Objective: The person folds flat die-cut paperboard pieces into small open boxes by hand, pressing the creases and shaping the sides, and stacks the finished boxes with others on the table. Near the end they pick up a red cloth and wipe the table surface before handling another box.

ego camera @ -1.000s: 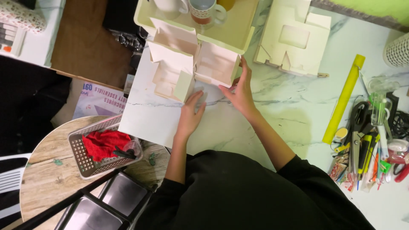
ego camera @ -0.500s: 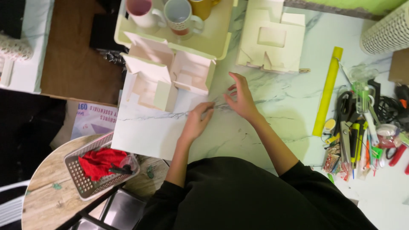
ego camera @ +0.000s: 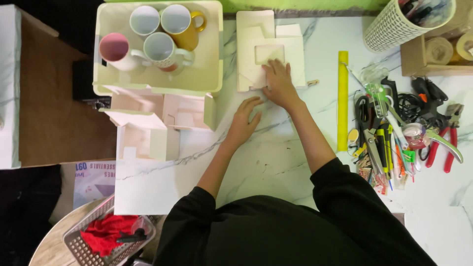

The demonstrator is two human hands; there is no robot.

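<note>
Right hand [ego camera: 280,83] laid flat, fingers spread, on the cream model piece [ego camera: 268,49] at the table's far edge, nothing gripped | left hand [ego camera: 243,123] rested open on the marble table [ego camera: 276,162], empty | open-walled model [ego camera: 157,120] seen assembled beside the mug tray [ego camera: 209,74] | piece judged not yet joined to it.

four mugs [ego camera: 157,34] in cream tray [ego camera: 209,74]; yellow ruler [ego camera: 342,101]; red pliers [ego camera: 441,143].

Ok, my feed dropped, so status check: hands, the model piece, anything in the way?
Right hand flat on the cream model piece. Left hand resting on the marble table, holding nothing. Yellow ruler lies clear to the right.
</note>
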